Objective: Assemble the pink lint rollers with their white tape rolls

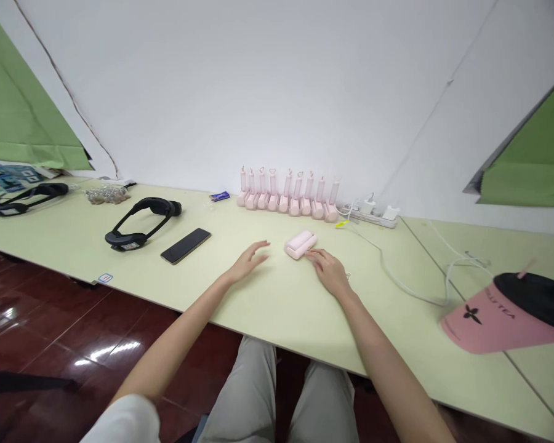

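A small pale pink folded device lies flat on the table in front of me; its exact kind I cannot make out. My right hand rests palm down at its right side, fingers stretched out, fingertips at its near right edge. Part of a small light loop shows beside that wrist. To the left of the device, my left hand hovers with fingers apart and nothing in it. Against the wall stands a row of several pink devices with upright clear-looking stems and small loops on top.
Left of my hands lie a phone and a black headset, with another headset farther left. A power strip sits by the wall, its white cable running right. A pink cup stands at the right.
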`<state>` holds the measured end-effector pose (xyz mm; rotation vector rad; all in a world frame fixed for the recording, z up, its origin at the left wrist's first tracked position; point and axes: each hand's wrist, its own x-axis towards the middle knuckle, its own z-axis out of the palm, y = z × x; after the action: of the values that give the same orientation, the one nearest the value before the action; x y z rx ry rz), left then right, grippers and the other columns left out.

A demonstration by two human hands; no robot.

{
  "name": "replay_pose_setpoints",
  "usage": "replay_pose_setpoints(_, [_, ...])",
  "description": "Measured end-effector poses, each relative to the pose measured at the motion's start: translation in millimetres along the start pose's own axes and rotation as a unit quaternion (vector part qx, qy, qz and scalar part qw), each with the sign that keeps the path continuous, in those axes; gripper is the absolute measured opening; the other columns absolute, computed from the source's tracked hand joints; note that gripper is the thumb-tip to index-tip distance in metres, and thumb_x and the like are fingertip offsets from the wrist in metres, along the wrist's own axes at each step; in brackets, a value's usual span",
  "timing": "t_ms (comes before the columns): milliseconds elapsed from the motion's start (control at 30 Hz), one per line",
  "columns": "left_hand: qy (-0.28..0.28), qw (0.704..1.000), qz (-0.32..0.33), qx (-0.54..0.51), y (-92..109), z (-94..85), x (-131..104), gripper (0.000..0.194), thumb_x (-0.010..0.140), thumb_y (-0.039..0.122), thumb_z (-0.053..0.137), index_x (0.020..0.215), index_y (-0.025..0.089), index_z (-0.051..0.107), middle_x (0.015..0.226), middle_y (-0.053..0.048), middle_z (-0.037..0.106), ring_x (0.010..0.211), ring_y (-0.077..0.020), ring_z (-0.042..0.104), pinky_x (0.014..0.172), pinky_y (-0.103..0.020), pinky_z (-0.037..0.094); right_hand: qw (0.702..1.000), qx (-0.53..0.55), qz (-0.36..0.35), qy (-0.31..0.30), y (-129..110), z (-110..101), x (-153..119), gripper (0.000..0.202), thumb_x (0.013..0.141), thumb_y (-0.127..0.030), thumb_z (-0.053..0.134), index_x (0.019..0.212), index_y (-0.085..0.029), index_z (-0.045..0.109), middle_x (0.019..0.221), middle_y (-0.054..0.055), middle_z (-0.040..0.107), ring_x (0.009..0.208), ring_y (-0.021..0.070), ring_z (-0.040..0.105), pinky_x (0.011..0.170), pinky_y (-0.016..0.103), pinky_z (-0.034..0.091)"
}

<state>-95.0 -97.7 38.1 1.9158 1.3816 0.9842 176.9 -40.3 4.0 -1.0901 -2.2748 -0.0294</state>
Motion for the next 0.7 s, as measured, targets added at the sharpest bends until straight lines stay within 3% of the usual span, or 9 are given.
replay_pose_setpoints(100, [0.065, 0.996, -0.056, -0.023, -5, 33.7, 73, 0.063, 0.079, 0.047, 0.046, 0.130, 0.013, 0.034, 0.136, -0.014, 0.036, 0.125, -0.0231, 0.034, 0.102, -0.036, 0.027, 1.000, 0.005, 0.004, 0.027, -5, -4, -1, 0.037, 0.082, -0.012, 0.037, 0.115, -0.023, 0.049, 0.115, 0.004, 0.053, 0.105, 0.0166, 0.048, 0.088, 0.031, 0.039])
replay_pose_setpoints(167, [0.037, 0.996, -0.070, -0.038, -7, 60.0, 104, 0.068, 0.074, 0.048, 0.052, 0.129, 0.010, 0.036, 0.134, -0.016, 0.037, 0.122, -0.0255, 0.036, 0.101, -0.036, 0.028, 0.999, -0.001, 0.014, 0.035, -5, -5, -3, 0.039, 0.081, -0.012, 0.037, 0.118, -0.023, 0.046, 0.115, 0.004, 0.052, 0.105, 0.0161, 0.049, 0.087, 0.029, 0.039])
replay_pose_setpoints(233, [0.021, 0.995, -0.074, -0.057, -9, 81.1, 118, 0.068, 0.069, 0.047, 0.057, 0.125, 0.012, 0.042, 0.130, -0.015, 0.044, 0.118, -0.0265, 0.042, 0.099, -0.036, 0.030, 0.998, -0.022, 0.035, 0.043, 1, -5, -4, 0.039, 0.081, -0.012, 0.037, 0.118, -0.022, 0.045, 0.114, 0.006, 0.052, 0.102, 0.0159, 0.050, 0.085, 0.028, 0.040])
replay_pose_setpoints(333, [0.033, 0.992, -0.072, -0.103, -12, 92.5, 116, 0.064, 0.066, 0.042, 0.061, 0.121, 0.014, 0.047, 0.125, -0.012, 0.049, 0.112, -0.0259, 0.048, 0.095, -0.035, 0.035, 0.990, -0.089, 0.095, 0.062, 18, -3, -8, 0.037, 0.081, -0.009, 0.036, 0.113, -0.021, 0.050, 0.112, 0.008, 0.055, 0.100, 0.0171, 0.051, 0.088, 0.033, 0.037])
replay_pose_setpoints(500, [0.007, 0.981, -0.050, -0.185, -10, 78.9, 98, 0.060, 0.062, 0.034, 0.065, 0.118, 0.016, 0.051, 0.122, -0.010, 0.052, 0.108, -0.0239, 0.050, 0.092, -0.034, 0.038, 0.961, -0.151, 0.195, 0.128, 39, -1, -9, 0.029, 0.083, -0.014, 0.037, 0.104, -0.019, 0.056, 0.117, 0.011, 0.053, 0.117, 0.0247, 0.038, 0.099, 0.056, 0.012])
replay_pose_setpoints(567, [0.034, 0.981, -0.023, -0.192, -3, 79.7, 95, 0.058, 0.060, 0.031, 0.067, 0.115, 0.017, 0.053, 0.121, -0.008, 0.053, 0.109, -0.0232, 0.049, 0.094, -0.034, 0.036, 0.962, -0.078, 0.209, 0.155, 35, 1, -5, 0.029, 0.085, -0.024, 0.038, 0.108, -0.020, 0.054, 0.123, 0.011, 0.049, 0.121, 0.0249, 0.033, 0.101, 0.055, 0.012])
replay_pose_setpoints(633, [0.061, 0.977, 0.010, -0.202, 6, 86.8, 95, 0.057, 0.059, 0.029, 0.068, 0.113, 0.017, 0.054, 0.119, -0.008, 0.054, 0.109, -0.0226, 0.048, 0.094, -0.034, 0.036, 0.953, 0.078, 0.238, 0.170, 24, 5, -1, 0.036, 0.085, -0.036, 0.037, 0.115, -0.021, 0.049, 0.124, 0.010, 0.047, 0.119, 0.0226, 0.038, 0.100, 0.048, 0.025])
replay_pose_setpoints(700, [0.073, 0.971, 0.046, -0.224, 15, 96.7, 94, 0.056, 0.060, 0.029, 0.068, 0.113, 0.017, 0.053, 0.118, -0.008, 0.054, 0.108, -0.0218, 0.048, 0.093, -0.034, 0.037, 0.899, 0.290, 0.289, 0.154, 11, 11, 3, 0.044, 0.085, -0.045, 0.034, 0.121, -0.022, 0.042, 0.120, 0.010, 0.051, 0.108, 0.0207, 0.049, 0.089, 0.042, 0.041])
